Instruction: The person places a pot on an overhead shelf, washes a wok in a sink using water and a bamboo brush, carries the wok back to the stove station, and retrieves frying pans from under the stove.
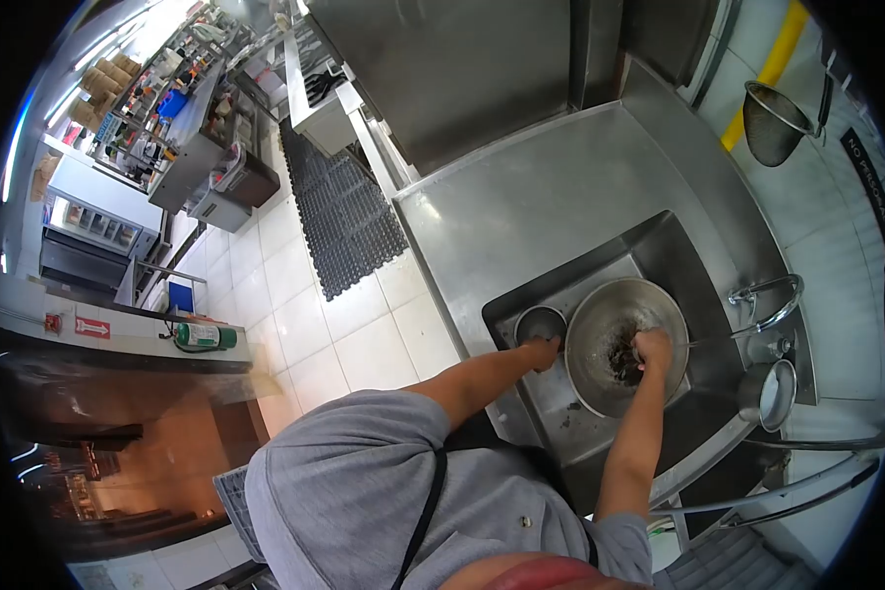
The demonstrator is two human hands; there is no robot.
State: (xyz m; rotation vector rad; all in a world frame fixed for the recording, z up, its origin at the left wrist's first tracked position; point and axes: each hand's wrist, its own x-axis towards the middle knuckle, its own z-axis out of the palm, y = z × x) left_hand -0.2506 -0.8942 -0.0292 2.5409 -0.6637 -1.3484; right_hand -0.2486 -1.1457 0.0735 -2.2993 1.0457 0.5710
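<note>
Large bowl point(588, 334), gap to sink wall point(688, 270); right fingers point(645, 346) clenched, left fingers point(547, 347) gripping pot point(537, 321).

Sink point(659, 246): steel, recessed in a steel worktop point(531, 226).
Large metal bowl point(587, 323): in the sink, dark matter point(619, 364) lying on its bottom.
Right hand point(652, 350): inside the bowl, fingers curled beside the dark matter; grip contents not discernible.
Left hand point(541, 355): at the edge of a small round container point(534, 322) just left of the bowl; grip partly hidden.
Tap point(798, 295): curved, at the sink's right.
Saucepan point(750, 393): near the tap.
Strainer point(775, 123): against the tiled wall point(811, 206), near a yellow pipe point(791, 41).
Floor mat point(334, 216): black, perforated, left of the worktop.
</note>
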